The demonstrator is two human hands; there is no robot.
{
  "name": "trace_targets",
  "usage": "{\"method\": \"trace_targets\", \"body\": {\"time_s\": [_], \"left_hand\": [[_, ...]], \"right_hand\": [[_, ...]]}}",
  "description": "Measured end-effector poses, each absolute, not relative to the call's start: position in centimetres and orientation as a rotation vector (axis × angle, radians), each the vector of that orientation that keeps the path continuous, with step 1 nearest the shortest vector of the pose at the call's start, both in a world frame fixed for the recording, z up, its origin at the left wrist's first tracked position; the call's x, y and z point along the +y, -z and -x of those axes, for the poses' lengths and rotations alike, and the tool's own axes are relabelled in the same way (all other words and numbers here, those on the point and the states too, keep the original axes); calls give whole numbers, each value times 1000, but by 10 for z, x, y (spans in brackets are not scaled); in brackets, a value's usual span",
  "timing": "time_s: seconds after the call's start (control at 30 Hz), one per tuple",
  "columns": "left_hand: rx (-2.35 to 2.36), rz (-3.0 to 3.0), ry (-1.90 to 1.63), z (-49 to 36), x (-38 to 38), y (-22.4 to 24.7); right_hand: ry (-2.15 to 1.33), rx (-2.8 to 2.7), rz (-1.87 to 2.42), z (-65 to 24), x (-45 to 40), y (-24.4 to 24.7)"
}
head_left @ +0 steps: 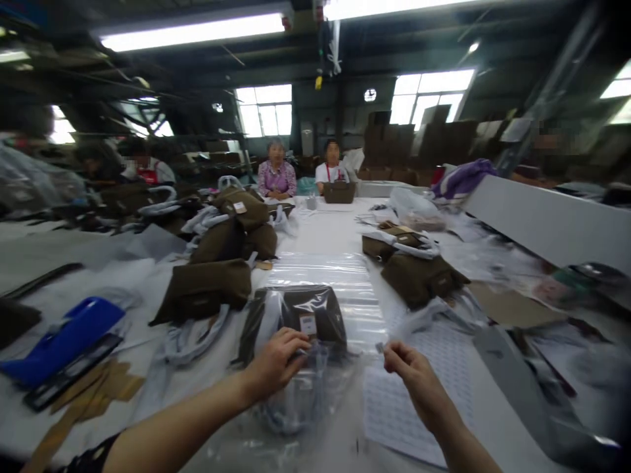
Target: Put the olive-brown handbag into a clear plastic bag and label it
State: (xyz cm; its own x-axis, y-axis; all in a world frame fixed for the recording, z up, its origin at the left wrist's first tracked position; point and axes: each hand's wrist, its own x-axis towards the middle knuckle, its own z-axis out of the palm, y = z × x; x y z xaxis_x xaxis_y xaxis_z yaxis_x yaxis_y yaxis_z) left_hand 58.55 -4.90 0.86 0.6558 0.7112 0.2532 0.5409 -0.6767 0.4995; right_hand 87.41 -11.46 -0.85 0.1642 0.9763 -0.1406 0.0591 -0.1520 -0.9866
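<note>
Fluorescent tubes point(197, 33) hang above a long white worktop point(320, 226). The left hand point(280, 360), fingers curled, touches the clear plastic point(323, 374) around a dark brown handbag point(320, 302), just beside its tag point(307, 325); whether it grips the film, I cannot tell. The right hand point(407, 362) pinches a small pale piece point(379, 346) near a printed sheet point(414, 420). Other brown handbags point(204, 284) lie on both sides, with two people point(276, 174) beyond.

Open tabletop point(323, 226) between brown bags point(204, 286)

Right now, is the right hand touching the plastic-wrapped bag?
Apart. The head view shows the right hand to the right of the plastic-wrapped bag, with a plain gap between.
</note>
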Motion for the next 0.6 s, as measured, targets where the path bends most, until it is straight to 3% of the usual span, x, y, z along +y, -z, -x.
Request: {"method": "trace_targets", "body": {"time_s": [0.3,0.6], "left_hand": [[1586,-2357,-797,-489,-8,36],[1506,-2390,-602,-506,7,56]], "right_hand": [[-1459,-1629,1312,-695,36,-48],[-1236,-1988,1802,-620,129,-26]]}}
